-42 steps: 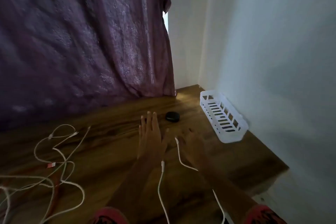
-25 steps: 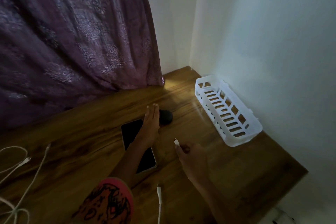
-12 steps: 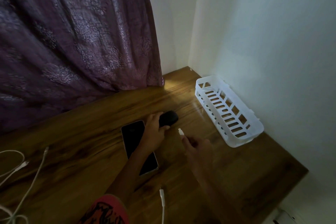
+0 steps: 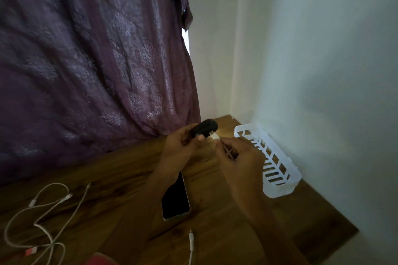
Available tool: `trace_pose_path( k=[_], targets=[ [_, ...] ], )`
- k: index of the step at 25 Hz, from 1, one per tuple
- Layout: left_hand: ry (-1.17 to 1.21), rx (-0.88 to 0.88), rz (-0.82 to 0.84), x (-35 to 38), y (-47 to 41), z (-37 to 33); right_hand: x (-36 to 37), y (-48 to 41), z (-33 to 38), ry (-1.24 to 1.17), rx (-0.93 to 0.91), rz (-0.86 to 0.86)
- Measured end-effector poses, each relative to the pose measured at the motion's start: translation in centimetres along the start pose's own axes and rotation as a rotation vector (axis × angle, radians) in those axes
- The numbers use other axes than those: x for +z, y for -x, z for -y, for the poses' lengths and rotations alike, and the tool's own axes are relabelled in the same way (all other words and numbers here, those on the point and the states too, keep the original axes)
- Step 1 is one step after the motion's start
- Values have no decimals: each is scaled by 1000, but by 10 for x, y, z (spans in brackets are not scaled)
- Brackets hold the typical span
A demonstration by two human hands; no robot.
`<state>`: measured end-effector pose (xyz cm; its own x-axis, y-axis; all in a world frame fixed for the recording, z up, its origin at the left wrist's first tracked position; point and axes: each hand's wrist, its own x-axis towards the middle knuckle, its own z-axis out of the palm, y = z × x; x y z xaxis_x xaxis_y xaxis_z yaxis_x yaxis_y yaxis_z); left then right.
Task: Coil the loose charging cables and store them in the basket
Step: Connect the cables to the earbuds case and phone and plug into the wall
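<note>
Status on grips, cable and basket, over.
Left grip holds black object; right grip pinches white plug. Basket shows no cable; loose cables uncoiled. Phone below left forearm.

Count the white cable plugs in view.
5. One plug, pinched by the right hand, at the black device in the left hand; one lies near the bottom edge; three sit among the tangled cables at left. More may be hidden.

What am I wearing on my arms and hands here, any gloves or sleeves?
No gloves: left hand and right hand are bare, forearms too. No watch or ring shows. A patch of red sleeve peeks in at the bottom edge by the left arm.
</note>
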<state>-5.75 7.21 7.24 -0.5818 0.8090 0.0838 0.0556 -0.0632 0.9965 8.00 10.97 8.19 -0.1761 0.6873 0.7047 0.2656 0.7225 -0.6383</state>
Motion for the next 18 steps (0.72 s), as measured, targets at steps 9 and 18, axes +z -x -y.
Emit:
trace_pose_path(
  k=[9, 18],
  targets=[
    [152, 177, 77, 10, 59, -59, -58, -3, 47, -314, 7, -53],
    [321, 116, 181, 13, 91, -67, -59, -7, 50, -900, 633, 245]
  ],
)
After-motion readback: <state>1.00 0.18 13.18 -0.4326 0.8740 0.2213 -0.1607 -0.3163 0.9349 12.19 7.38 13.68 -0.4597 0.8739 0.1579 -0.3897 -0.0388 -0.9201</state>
